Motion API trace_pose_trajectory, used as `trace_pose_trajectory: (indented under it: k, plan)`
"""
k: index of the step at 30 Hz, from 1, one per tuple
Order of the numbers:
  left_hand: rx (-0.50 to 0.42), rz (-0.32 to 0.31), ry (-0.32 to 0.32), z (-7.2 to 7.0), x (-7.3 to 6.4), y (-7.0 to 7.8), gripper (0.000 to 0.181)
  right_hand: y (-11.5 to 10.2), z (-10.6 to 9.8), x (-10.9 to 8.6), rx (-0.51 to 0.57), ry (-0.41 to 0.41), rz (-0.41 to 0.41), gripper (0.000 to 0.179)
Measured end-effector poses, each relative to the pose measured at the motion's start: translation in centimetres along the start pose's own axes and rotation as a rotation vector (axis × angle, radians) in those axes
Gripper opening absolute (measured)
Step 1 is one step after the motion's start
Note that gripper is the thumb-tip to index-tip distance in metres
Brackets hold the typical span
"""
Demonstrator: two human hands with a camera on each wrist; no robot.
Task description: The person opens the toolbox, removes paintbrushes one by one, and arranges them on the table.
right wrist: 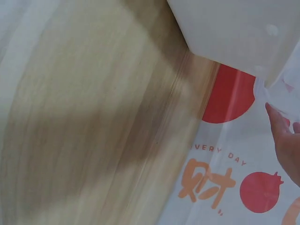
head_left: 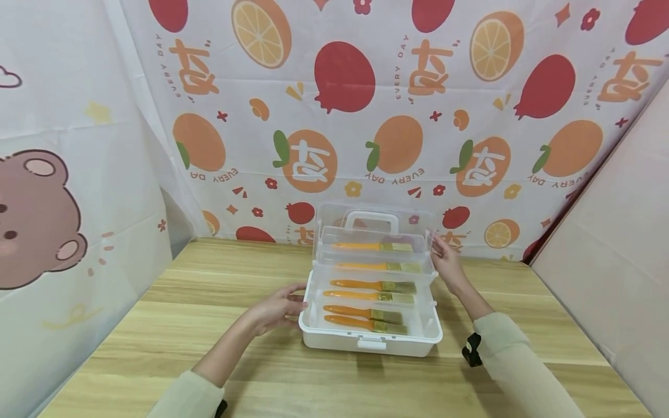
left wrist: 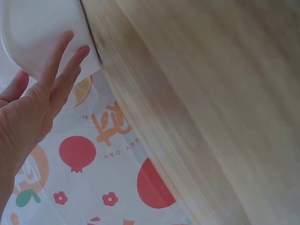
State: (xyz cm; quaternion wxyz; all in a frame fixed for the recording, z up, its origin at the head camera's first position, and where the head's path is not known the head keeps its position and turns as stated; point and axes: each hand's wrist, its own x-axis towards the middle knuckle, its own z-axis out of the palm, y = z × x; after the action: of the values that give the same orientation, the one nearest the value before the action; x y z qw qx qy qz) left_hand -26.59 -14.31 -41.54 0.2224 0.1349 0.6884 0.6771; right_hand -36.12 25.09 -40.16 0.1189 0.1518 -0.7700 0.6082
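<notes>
A white storage box [head_left: 340, 339] sits on the table with its clear lid [head_left: 405, 223] raised at the back. Inside lie several paintbrushes [head_left: 355, 285] with orange handles and pale bristles, some in the box's base and others on translucent tiers [head_left: 324, 255] behind. My left hand [head_left: 274, 310] touches the box's left side; in the left wrist view its fingers [left wrist: 58, 58] lie fairly straight along the white wall, thumb near the edge. At the lid's right edge, my right hand [head_left: 448, 266] holds the clear plastic between fingers and thumb. The right wrist view shows only part of that hand [right wrist: 287, 145].
A white carrying handle [head_left: 372, 216] is on the lid, and a white latch [head_left: 371, 345] is on the box front. Behind the wooden table [head_left: 235, 261] hangs a fruit-print cloth [head_left: 366, 145]. Pale cloth walls stand at left and right.
</notes>
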Motion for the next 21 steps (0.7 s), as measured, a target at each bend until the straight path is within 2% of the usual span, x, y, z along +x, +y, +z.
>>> trace_pose_trajectory:
  k: [15,21]
  plan:
    - [-0.009,-0.014,0.005,0.34,-0.82,0.14,0.058,-0.06,-0.14,0.05,0.131,-0.131,0.115,0.063]
    - [-0.015,-0.026,0.01,0.51,-1.01,0.08,0.057,-0.23,0.14,-0.15,0.078,-0.12,0.182,0.057]
